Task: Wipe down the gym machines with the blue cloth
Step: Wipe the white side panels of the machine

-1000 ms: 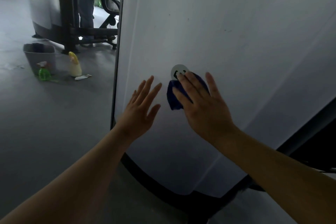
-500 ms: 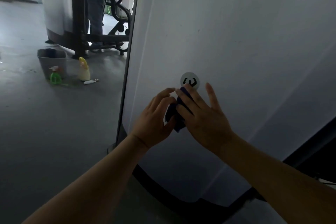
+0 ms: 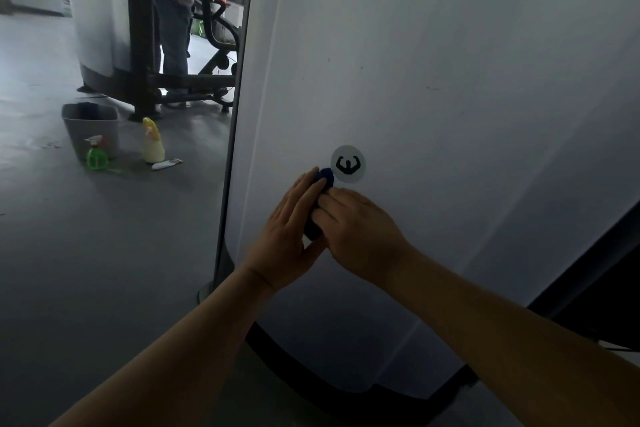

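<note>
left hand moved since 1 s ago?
Yes. The left hand shifted right, toward the round logo sticker, and now touches the blue cloth beside the right hand.

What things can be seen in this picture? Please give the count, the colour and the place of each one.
panel: one, white, fills the right side
sticker: one, pale with a black logo, on the panel
cloth: one, blue, between both hands, just left of the sticker
bin: one, grey, on the floor at left
sprayer: one, green, in front of the bin
bottle: one, yellow, right of the bin
tube: one, white, lying beside the bottle
post: one, black, behind the bin
person: one, standing behind the post
floor: grey, left side
left hand: one, holds the cloth at the panel
right hand: one, fingers curled on the cloth
</note>
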